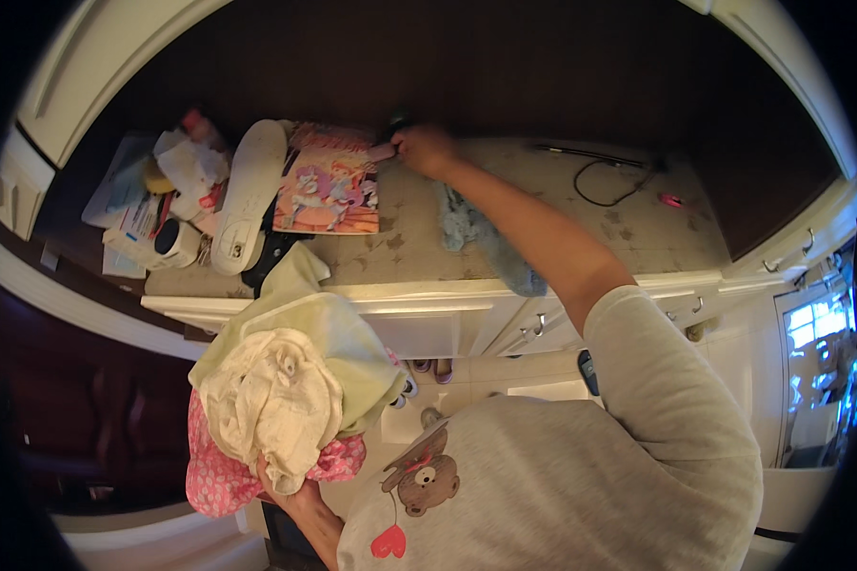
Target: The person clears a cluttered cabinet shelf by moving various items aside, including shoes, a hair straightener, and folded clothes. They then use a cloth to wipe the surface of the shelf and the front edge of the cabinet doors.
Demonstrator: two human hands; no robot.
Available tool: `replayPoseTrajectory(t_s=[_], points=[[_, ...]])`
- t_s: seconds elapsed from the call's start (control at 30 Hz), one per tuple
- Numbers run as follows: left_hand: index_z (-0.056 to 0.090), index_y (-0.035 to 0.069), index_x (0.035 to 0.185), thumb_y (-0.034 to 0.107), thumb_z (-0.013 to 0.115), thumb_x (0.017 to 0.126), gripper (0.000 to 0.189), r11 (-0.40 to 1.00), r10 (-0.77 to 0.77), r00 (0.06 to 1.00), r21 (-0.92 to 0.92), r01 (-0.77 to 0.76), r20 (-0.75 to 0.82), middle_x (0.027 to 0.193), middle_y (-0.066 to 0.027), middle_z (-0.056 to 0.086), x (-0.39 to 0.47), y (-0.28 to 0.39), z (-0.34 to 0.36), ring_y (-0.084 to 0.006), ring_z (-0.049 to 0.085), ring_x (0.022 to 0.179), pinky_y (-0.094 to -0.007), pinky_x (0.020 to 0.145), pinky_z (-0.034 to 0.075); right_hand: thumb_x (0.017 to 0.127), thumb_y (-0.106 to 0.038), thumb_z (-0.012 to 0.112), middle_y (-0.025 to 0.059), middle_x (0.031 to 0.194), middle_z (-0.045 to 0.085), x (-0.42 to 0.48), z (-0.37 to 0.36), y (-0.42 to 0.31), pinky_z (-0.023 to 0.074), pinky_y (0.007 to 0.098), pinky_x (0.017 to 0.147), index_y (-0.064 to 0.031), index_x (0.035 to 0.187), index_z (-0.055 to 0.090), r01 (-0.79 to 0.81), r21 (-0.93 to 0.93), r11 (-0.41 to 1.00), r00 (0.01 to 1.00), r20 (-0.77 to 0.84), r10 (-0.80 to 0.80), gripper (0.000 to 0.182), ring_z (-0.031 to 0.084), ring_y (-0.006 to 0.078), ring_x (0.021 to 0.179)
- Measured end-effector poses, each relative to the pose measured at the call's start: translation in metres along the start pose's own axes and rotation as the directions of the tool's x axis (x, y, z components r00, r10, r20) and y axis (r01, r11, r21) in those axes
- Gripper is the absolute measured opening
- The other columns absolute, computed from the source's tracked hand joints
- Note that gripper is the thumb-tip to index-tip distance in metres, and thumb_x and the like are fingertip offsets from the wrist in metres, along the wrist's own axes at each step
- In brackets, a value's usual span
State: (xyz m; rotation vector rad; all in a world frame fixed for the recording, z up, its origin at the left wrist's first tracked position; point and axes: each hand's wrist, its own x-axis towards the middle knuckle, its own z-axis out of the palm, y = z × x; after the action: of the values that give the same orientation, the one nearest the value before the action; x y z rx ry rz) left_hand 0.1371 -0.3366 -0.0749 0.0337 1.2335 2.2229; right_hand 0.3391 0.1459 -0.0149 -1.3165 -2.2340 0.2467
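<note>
My left hand [293, 492] holds a bundle of cloth from below. The bundle has a crumpled cream cloth [278, 400] on top, a pale green cloth [357, 350] behind it and a pink patterned cloth [214, 464] beneath. At the back of the shelf, my right hand [427, 152] is closed around a small pink item [382, 152] beside a picture book [332, 189]. A dark thing with a green top [398, 120] is close to these fingers, too blurred to name. Under my right forearm lies a fuzzy blue-grey cloth item [460, 218], partly hidden.
A patterned shelf surface [407, 250] runs along white cabinets. Left of the book are a white shoe insole [246, 200], a white jar with a dark lid [178, 243] and plastic bags [189, 168]. A black cord [593, 196] and a pink object [671, 200] lie right. Shoes [439, 369] stand below.
</note>
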Motion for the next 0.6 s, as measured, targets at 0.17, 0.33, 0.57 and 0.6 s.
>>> replayPoseTrajectory(t_s=[0.17, 0.33, 0.57, 0.6], points=[[0.040, 0.000, 0.120, 0.013, 0.060, 0.074, 0.051, 0.858, 0.289, 0.892, 0.320, -0.402, 0.347, 0.122, -0.0176, 0.040, 0.008, -0.010, -0.037, -0.0279, 0.045, 0.108, -0.0395, 0.090, 0.040, 0.076, -0.021, 0.056, 0.0071, 0.099, 0.061, -0.029, -0.045, 0.020, 0.0454, 0.0362, 0.082, -0.0189, 0.103, 0.061, 0.021, 0.097, 0.995, 1.000, -0.012, -0.020, 0.027, 0.057, 0.0258, 0.094], [0.038, -0.001, 0.120, 0.003, 0.060, 0.069, 0.056, 0.893, 0.235, 0.922, 0.306, -0.330, 0.309, 0.118, -0.0182, 0.042, 0.005, -0.005, -0.030, -0.0280, 0.046, 0.106, -0.0397, 0.089, 0.040, 0.081, -0.023, 0.053, 0.0089, 0.108, 0.058, -0.115, -0.170, 0.141, 0.0437, 0.0358, 0.085, -0.0201, 0.113, 0.055, -0.103, -0.309, 0.945, 0.993, 0.016, 0.113, 0.033, 0.054, 0.0256, 0.100], [0.040, -0.002, 0.119, 0.005, 0.064, 0.067, 0.057, 0.865, 0.264, 0.913, 0.342, -0.367, 0.312, 0.119, -0.0188, 0.041, 0.009, -0.006, -0.035, -0.0285, 0.046, 0.106, -0.0406, 0.089, 0.040, 0.076, -0.021, 0.058, 0.0093, 0.095, 0.062, -0.164, -0.216, 0.207, 0.0460, 0.0377, 0.080, -0.0179, 0.102, 0.062, -0.252, -0.481, 0.840, 0.955, 0.017, 0.297, 0.027, 0.057, 0.0272, 0.091], [0.040, -0.002, 0.119, 0.005, 0.064, 0.068, 0.057, 0.860, 0.264, 0.909, 0.347, -0.373, 0.323, 0.119, -0.0189, 0.041, 0.010, -0.006, -0.034, -0.0286, 0.046, 0.106, -0.0407, 0.089, 0.040, 0.075, -0.021, 0.058, 0.0097, 0.093, 0.062, -0.167, -0.210, 0.211, 0.0465, 0.0378, 0.079, -0.0177, 0.100, 0.063, -0.213, -0.504, 0.837, 0.970, -0.002, 0.245, 0.026, 0.058, 0.0274, 0.090]])
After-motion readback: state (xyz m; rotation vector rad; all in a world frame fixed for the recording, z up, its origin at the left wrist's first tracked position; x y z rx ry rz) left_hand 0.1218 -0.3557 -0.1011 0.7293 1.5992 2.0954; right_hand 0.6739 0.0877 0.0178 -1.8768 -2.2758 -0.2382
